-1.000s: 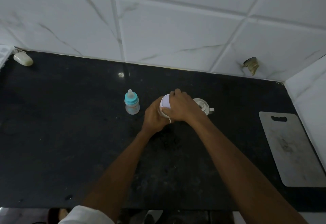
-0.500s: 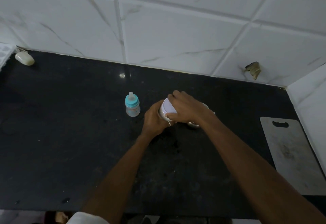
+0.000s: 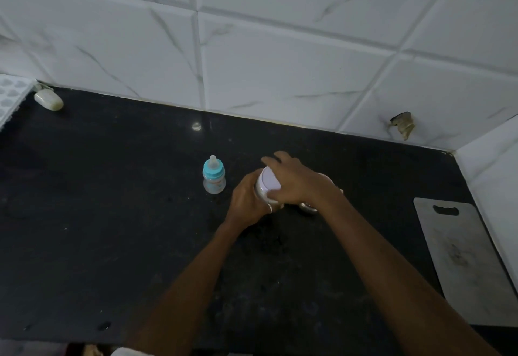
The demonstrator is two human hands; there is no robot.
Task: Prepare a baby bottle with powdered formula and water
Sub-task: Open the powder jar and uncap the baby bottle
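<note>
Fingers (image 3: 276, 159) of the right hand (image 3: 297, 182) curl over the white lid (image 3: 269, 180) of the tub (image 3: 265, 191), clamped on its far rim and top, while the left hand (image 3: 248, 201) wraps the tub's near side from below, its fingers closed round the wall. The tub sits tilted toward the camera between both hands, near the middle of the black bench (image 3: 112, 215). Behind runs the white tiled wall (image 3: 280, 61), marble-veined, with a chipped hole (image 3: 402, 126) low on the right. A pale cutting board (image 3: 471, 266) lies flat at the bench's right edge, well apart from the hands. The baby bottle (image 3: 214, 177) stands upright just left of the left hand, not touching it, with a teal collar and clear teat on. A small metal vessel (image 3: 308, 208) is mostly hidden under the right wrist; only its lower rim shows, and what it is cannot be told. Far off at the back left corner a whitish lump (image 3: 49, 100) rests by the wall, beside a white patterned tray edge (image 3: 11, 97)
</note>
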